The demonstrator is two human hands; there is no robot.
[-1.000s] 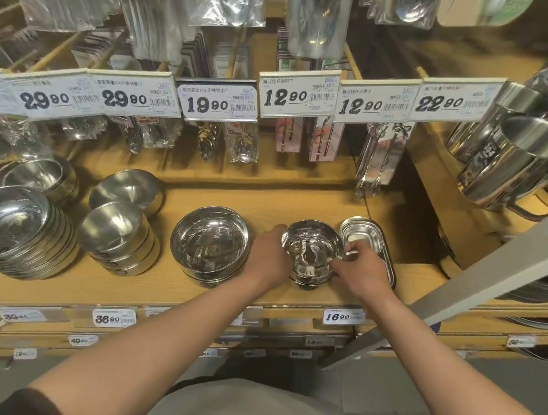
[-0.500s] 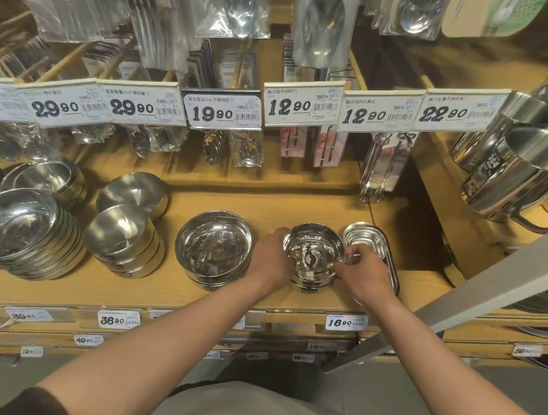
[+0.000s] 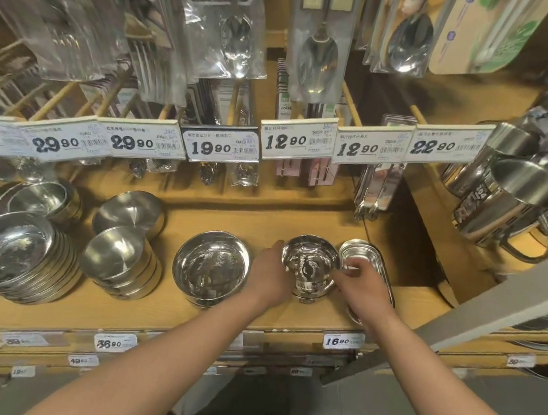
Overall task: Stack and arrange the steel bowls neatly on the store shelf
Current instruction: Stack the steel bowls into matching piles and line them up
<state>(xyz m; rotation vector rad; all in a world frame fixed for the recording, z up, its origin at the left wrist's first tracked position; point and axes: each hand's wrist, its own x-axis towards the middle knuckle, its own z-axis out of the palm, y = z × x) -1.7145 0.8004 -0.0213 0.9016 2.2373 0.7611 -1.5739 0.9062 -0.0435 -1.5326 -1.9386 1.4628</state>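
Both hands, left hand [image 3: 269,274] and right hand [image 3: 364,289], grip the small bowl stack [image 3: 309,267], lower centre; best square it gently beside the wide bowl [image 3: 212,265].

Packaged spoons [image 3: 314,64] hang up top, price tags [image 3: 219,147] run along the rail, and steel mugs [image 3: 507,205] crowd the right, possibly wrapped in labels.
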